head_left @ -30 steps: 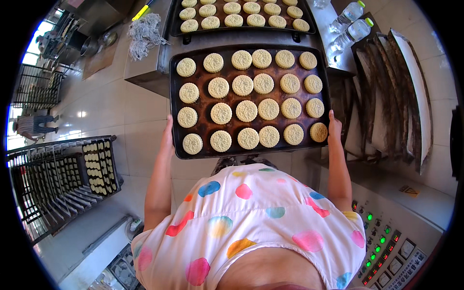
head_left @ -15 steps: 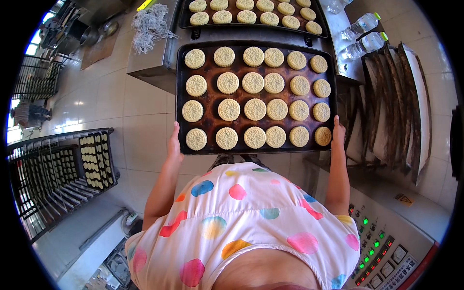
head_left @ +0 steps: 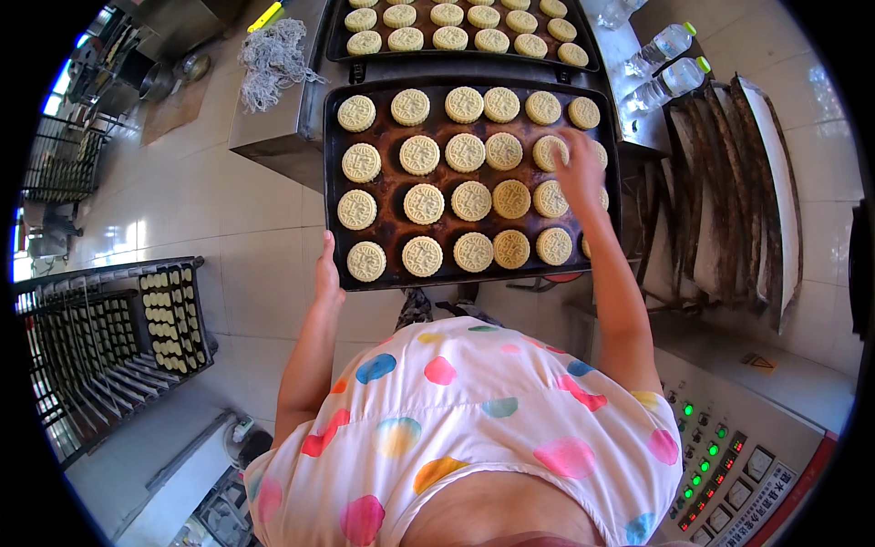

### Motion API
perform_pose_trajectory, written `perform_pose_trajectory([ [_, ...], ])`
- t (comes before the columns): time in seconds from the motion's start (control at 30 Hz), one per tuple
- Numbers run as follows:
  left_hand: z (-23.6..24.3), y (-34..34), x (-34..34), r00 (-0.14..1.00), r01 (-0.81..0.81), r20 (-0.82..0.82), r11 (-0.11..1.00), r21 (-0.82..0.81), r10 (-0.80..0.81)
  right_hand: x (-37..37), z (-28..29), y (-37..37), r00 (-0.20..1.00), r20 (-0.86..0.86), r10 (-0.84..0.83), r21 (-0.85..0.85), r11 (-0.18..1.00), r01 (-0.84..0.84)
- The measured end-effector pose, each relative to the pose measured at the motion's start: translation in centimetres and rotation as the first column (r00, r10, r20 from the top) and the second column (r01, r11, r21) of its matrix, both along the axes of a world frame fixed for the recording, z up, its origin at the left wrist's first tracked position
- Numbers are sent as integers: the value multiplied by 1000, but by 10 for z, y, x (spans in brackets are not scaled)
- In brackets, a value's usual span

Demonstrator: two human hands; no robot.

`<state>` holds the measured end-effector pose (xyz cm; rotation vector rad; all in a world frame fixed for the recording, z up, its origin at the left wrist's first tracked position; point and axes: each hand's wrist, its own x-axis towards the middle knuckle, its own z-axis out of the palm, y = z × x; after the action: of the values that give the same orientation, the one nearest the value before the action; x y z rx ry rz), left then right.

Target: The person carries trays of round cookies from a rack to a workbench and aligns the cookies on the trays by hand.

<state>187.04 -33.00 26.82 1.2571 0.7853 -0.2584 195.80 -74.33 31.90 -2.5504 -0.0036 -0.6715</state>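
Observation:
A dark baking tray (head_left: pixel 387 232) bearing several rows of pale, round, stamped pastries (head_left: pixel 423 202) lies level in front of me, its far part at the steel worktop (head_left: pixel 273 131). My left hand (head_left: pixel 330 272) grips the tray's left edge near the lower corner. Above the tray's right side is my right hand (head_left: pixel 576 169), off the rim, its blurred fingers at the pastries of the second row and covering some of them; whether they hold one I cannot tell.
Beyond sit another loaded tray (head_left: pixel 351 59), white tangled cord (head_left: pixel 272 66) and plastic bottles (head_left: pixel 673 84). Left stands a rack of trays (head_left: pixel 118 360), with a partly visible person (head_left: pixel 50 228) farther back. Right are stacked curved boards (head_left: pixel 756 201) and a control panel (head_left: pixel 734 465).
My right hand has left the tray's right edge and moved up and inward over the pastries. My left hand stays on the left edge.

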Motion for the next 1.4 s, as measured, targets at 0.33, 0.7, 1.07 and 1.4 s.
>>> perform_pose_trajectory([
  [0.33,-36,24,-4,997,42,79,978,-207,-26,118,-5,118,948,-286,140,-474,839,-267],
  [0.7,-52,33,0,999,31,41,984,-177,-24,135,-12,144,877,-480,2,-579,751,-318],
  [1.07,-39,28,2,998,-3,67,993,-122,11,126,-14,150,963,-222,151,-570,782,-254],
  [1.4,-28,22,0,999,-1,46,995,-97,6,67,1,187,888,-355,293,-522,726,-448],
])
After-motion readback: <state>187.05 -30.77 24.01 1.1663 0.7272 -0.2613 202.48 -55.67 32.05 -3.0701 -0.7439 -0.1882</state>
